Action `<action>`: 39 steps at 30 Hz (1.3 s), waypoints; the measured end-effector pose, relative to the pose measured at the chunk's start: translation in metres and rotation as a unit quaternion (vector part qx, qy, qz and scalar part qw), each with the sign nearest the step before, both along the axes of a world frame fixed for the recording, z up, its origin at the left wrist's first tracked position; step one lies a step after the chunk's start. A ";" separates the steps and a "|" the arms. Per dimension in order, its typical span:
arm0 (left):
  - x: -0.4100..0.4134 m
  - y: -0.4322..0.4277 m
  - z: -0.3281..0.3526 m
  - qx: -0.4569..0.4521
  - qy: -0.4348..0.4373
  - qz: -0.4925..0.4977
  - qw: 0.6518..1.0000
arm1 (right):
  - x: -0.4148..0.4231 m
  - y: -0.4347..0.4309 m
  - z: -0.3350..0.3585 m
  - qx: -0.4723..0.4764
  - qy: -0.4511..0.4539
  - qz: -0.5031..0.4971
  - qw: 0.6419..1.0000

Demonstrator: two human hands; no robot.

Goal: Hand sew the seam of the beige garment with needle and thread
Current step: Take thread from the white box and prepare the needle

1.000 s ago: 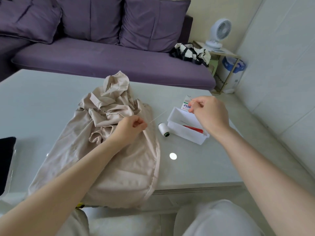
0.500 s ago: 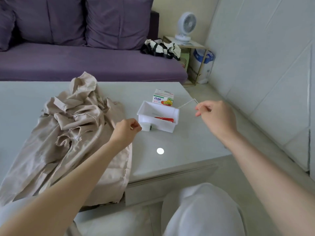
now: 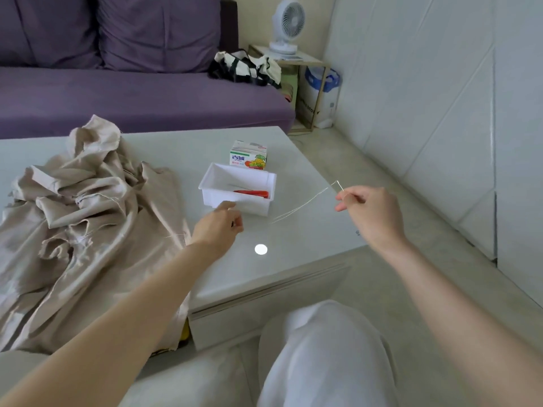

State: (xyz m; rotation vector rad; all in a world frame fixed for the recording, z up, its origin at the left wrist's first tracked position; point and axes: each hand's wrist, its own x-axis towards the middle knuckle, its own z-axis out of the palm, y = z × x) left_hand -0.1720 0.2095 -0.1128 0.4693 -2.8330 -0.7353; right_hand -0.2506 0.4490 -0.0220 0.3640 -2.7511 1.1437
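Juice carton (image 3: 248, 155) on the table (image 3: 176, 148); black-and-white bag (image 3: 244, 67) on the purple sofa (image 3: 117, 98); white fan (image 3: 286, 24) beyond

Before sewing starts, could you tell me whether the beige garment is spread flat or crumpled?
Crumpled: the beige garment lies bunched in loose folds.

— What's the garment (image 3: 88, 218) like?
— Beige cloth, creased, with a slight sheen.
— And the tabletop (image 3: 293, 259)?
— Smooth and glossy; a bright spot glints on it. The box (image 3: 205, 186) is smooth white plastic, the carton (image 3: 248, 155) printed card, the sofa (image 3: 132, 98) matt purple cloth.
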 end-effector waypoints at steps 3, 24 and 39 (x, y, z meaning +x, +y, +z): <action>-0.008 -0.001 -0.002 -0.059 -0.026 -0.008 0.998 | -0.001 -0.006 -0.009 0.004 -0.015 0.010 1.000; 0.032 -0.078 0.005 -0.102 0.107 0.058 0.987 | -0.001 -0.072 -0.021 0.024 -0.025 0.093 0.995; 0.002 -0.044 -0.002 -0.010 0.011 0.057 0.998 | -0.007 -0.009 0.021 0.017 0.022 0.007 1.000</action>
